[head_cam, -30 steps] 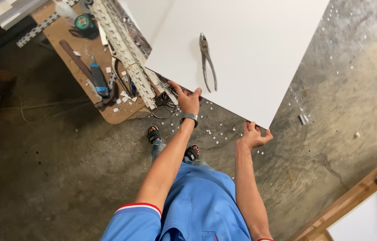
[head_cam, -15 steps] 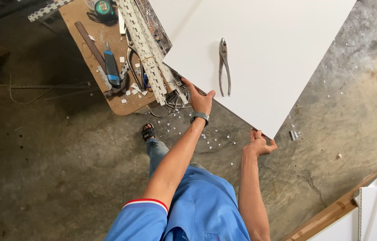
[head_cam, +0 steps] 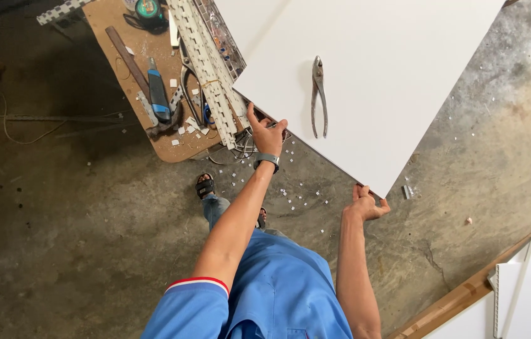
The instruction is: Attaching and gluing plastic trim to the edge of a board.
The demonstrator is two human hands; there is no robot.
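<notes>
Workshop. Stained concrete floor [head_cam: 58, 251] littered with small white chips. Wooden desk [head_cam: 152, 135] at upper left carried a utility knife [head_cam: 157, 94], tape measure [head_cam: 147, 9] and perforated metal strips [head_cam: 205, 69]. Pliers [head_cam: 319, 94] lay on a white panel [head_cam: 391, 81].

The large board [head_cam: 397, 75] is plain white, and the pliers [head_cam: 319, 95] lying on it are dull grey metal. The counter [head_cam: 152, 135] is brown, carrying a utility knife [head_cam: 158, 94] with a blue handle and a green tape measure [head_cam: 148, 8]. The shirt [head_cam: 278, 295] is blue, its sleeve edged red and white. The floor [head_cam: 58, 220] is mottled grey-brown concrete flecked with white chips.
</notes>
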